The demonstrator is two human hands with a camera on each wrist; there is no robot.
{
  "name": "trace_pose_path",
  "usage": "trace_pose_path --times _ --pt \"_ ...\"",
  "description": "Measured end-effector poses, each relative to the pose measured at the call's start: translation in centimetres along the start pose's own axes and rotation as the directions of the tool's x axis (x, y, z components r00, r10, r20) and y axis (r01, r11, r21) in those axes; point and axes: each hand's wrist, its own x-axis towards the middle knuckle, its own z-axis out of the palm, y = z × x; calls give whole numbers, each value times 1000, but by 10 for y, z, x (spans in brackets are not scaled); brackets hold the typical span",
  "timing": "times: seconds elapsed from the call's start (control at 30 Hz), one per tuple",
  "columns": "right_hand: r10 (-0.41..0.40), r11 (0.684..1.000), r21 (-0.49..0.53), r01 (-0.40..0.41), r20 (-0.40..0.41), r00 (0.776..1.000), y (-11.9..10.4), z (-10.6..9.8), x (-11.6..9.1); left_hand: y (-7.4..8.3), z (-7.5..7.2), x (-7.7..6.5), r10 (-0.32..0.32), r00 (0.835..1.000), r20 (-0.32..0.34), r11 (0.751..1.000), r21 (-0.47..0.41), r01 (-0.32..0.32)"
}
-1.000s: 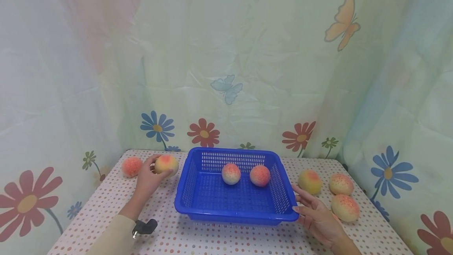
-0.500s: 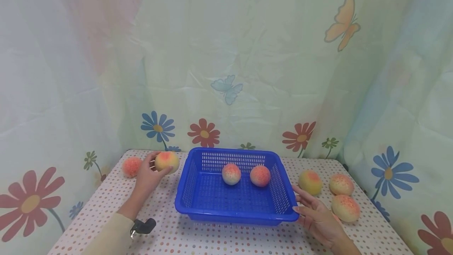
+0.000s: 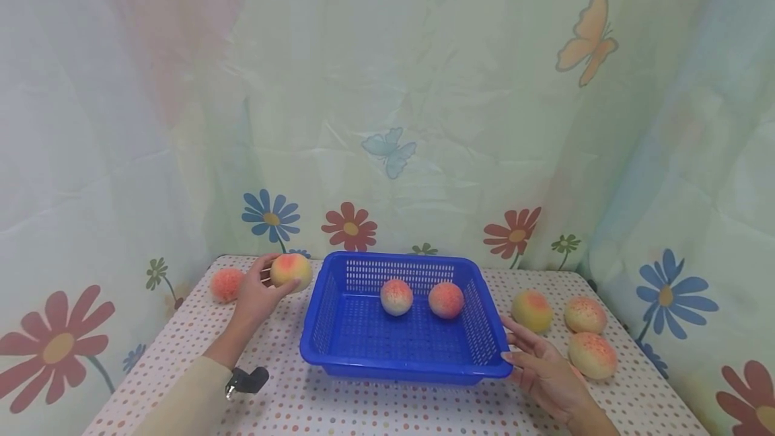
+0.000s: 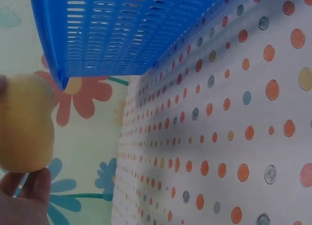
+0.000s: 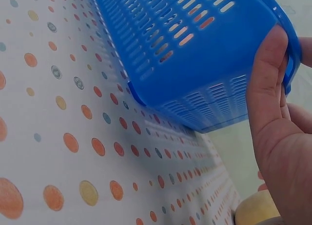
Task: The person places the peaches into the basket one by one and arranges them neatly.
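Note:
My left hand (image 3: 257,295) holds a yellow peach (image 3: 292,272) with a red top, raised just left of the blue plastic basket (image 3: 387,367). In the left wrist view the peach (image 4: 27,122) shows its pale yellow side, with fingertips under its lower end. Inside the basket lie two red-speckled peaches, one near the middle (image 3: 396,297) and one to its right (image 3: 446,300). My right hand (image 3: 545,372) grips the basket's right front corner; in the right wrist view the thumb (image 5: 270,54) lies along the rim, with fingers on the far side of it.
A red peach (image 3: 227,284) rests on the dotted tablecloth (image 3: 339,409) behind my left hand. Right of the basket sit a yellow peach (image 3: 532,311) and two pale speckled ones (image 3: 584,315), with another partly hidden behind my right hand. A floral curtain (image 3: 472,120) surrounds the table.
My left hand has lifted the yellow peach a little and carried it slightly right, closer to the basket. The right hand and basket stay in place.

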Motion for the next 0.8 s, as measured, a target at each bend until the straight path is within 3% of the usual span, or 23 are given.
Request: trace_pose_path --times 0.8 --pt "10 1000 -4 -10 -40 999 1 -1 1 25 11 14 75 991 112 997 25 -79"
